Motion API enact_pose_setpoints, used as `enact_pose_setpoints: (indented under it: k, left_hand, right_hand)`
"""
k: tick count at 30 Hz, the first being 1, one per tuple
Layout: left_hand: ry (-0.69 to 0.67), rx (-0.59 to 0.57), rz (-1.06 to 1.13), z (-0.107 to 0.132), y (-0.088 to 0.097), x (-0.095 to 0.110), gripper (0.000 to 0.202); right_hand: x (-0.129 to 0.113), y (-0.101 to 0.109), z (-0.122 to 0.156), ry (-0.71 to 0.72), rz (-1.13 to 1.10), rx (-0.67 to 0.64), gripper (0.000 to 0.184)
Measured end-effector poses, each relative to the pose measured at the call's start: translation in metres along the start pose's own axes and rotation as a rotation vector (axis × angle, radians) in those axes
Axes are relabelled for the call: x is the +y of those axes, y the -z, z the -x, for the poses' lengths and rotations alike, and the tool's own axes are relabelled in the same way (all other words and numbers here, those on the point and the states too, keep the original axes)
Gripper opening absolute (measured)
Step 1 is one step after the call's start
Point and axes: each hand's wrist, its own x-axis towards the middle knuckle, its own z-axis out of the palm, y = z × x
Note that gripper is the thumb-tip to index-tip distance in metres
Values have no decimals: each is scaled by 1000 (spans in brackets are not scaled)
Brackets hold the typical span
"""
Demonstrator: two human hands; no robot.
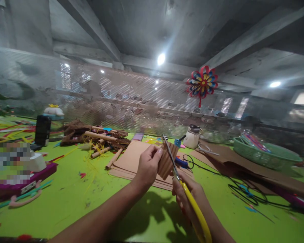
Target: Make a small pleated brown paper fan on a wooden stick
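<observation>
My left hand (149, 165) pinches a small piece of ribbed brown cardboard (166, 163), holding it upright above the green table (73, 199). My right hand (190, 195) grips yellow-handled scissors (190, 199); their blades point up and away, crossing the cardboard's right edge. Under both hands lies a stack of flat brown cardboard sheets (131, 158).
Rolled paper tubes and brown shreds (98, 138) lie behind the sheets. A white glue pot (192, 136), a green basket (266, 155), black cable (243, 192), a black cylinder (42, 130) and a purple tray (20, 182) stand about. A mesh screen with a paper pinwheel (202, 82) closes the far side.
</observation>
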Motion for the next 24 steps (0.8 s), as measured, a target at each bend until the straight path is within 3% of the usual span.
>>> enact_pose_setpoints:
  k: [24]
  left_hand:
    - [-7,-4,-5,0,-1,-1,20]
  right_hand:
    - [4,-2,0,38,-6,-6,54]
